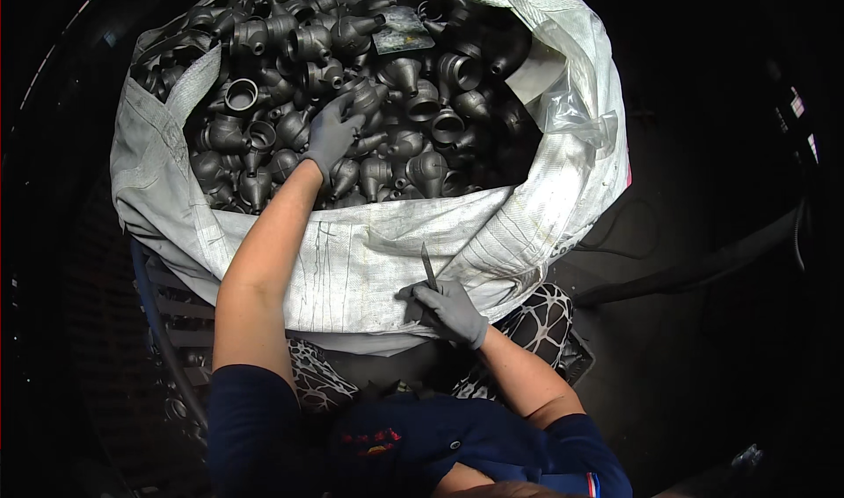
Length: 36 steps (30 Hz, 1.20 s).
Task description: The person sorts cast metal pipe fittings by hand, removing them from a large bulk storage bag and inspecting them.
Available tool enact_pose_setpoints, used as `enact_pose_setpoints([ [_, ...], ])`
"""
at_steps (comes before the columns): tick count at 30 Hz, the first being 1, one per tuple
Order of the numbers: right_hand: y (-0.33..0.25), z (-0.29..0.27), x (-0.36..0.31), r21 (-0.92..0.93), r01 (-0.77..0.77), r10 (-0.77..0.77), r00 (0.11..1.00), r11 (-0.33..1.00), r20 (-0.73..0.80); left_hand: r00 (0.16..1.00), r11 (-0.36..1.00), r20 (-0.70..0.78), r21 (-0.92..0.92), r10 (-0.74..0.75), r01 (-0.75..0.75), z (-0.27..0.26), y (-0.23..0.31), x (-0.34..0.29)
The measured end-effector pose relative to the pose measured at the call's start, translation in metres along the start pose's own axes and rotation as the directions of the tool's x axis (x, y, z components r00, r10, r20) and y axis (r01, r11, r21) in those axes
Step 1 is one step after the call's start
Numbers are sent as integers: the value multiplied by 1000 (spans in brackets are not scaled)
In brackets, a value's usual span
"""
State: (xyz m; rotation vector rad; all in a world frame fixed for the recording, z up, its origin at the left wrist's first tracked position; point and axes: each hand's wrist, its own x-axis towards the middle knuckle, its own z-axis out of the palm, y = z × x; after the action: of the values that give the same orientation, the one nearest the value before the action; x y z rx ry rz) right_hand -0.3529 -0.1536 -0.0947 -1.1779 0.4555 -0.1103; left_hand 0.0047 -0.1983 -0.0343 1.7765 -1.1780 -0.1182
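In white bulk sack [369, 252]: left hand [332, 133] grasping dark casting [365, 98]; right hand [448, 312] gripping thin tool [428, 267].

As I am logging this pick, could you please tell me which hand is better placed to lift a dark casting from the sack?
Probably the left hand: it already rests on the castings. The right hand holds a thin tool outside the sack.

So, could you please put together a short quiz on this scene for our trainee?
1. True or false: the left hand reaches into the white woven sack of dark cast metal parts.
2. What does the right hand hold? A) a thin pointed tool B) a hammer C) nothing
3. Fill in: both hands wear grey ____.

Key: 1 true; 2 A; 3 gloves.
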Motion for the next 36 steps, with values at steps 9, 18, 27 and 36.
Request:
enact_pose_setpoints([
  [9, 2, -8, 11, -90, -8, 10, 1000, 996, 12, 992, 750, -9, 653, -125, 101, 51, -23, 73],
  [18, -2, -8, 0, -78, -19, 22, 999, 997, 42, 851, 766, 48, -412, -523, 494, 32, -57, 22],
  [27, -1, -1, -4, 164, 50, -51, 999, 985, 2, 940, 851, 135, -401, -312, 340, -47, 69, -84],
  [36, -58, 16, -22, 70, 310, -287, 930, 948, -228, 912, 679, 284, -609, -297, 411, -62, 143, -192],
])
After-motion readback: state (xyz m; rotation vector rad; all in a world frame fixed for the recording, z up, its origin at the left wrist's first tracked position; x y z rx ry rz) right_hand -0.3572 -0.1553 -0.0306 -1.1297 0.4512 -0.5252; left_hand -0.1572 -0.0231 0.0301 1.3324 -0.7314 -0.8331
